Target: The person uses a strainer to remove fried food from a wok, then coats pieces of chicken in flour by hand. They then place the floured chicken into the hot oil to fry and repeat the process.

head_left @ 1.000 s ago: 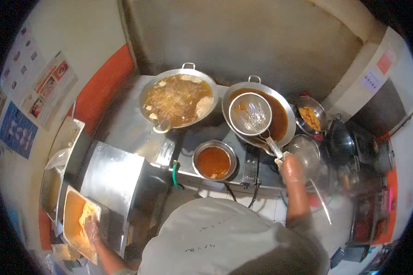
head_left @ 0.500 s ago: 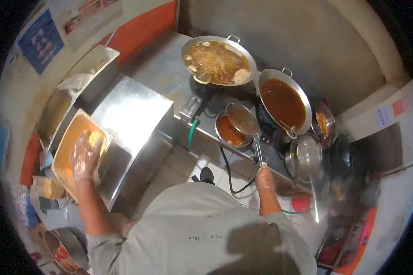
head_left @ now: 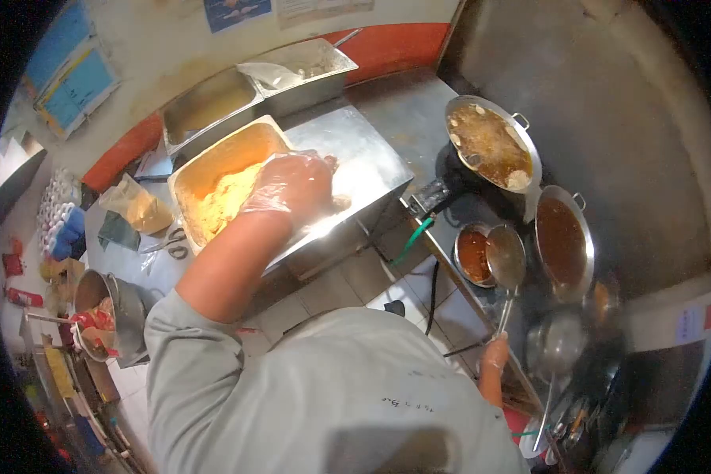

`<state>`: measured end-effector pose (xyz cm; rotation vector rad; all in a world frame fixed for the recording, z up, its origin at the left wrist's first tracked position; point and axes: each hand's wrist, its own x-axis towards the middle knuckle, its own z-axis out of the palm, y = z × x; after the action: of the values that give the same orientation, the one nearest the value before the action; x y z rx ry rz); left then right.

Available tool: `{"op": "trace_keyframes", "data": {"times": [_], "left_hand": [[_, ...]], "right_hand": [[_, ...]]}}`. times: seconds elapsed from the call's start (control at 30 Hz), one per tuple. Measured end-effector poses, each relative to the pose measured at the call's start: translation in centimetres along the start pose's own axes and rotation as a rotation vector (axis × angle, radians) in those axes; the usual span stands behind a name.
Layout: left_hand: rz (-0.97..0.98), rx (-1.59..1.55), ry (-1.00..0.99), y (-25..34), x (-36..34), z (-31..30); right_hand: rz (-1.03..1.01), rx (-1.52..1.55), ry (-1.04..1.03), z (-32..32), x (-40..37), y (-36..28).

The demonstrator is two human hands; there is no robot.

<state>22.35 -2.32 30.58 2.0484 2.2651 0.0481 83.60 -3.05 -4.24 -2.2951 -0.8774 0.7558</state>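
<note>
By the pot (head_left: 457,254), the right hand (head_left: 494,355) holds a likely light, stiff strainer (head_left: 508,257) aptly by its handle (head_left: 506,309); left hand (head_left: 296,186): grip indeterminate.

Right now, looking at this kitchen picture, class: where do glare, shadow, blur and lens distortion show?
Head view: glare whitens the steel worktop beside the left hand; head view: a dark shadow falls on the lower part of the grey shirt; head view, lower right: the long-handled utensil looks hazy; head view, edges: the lens bows the red wall band, with black corners.
</note>
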Motion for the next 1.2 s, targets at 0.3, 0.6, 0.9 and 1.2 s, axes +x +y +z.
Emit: {"op": "trace_keyframes", "data": {"times": [0.3, 0.6, 0.9, 1.2], "left_hand": [[0.564, 0.012, -0.302, 7.8, -4.7, -9.7], [0.262, 0.231, -0.066, 15.9, -5.7, -9.8], [0.136, -0.72, 0.096, 12.4, -5.4, -1.5], [0.337, 0.124, -0.09, 6.5, -0.5, -2.1]], "right_hand": [[-0.254, -0.451, -0.06, -1.9, -2.4, -2.6], [-0.323, -0.723, 0.026, -2.1, -0.7, -1.1], [-0.157, -0.642, 0.094, -2.8, -3.3, -4.1], [-0.157, -0.657, 0.04, -2.0, -3.0, -1.3]]}}
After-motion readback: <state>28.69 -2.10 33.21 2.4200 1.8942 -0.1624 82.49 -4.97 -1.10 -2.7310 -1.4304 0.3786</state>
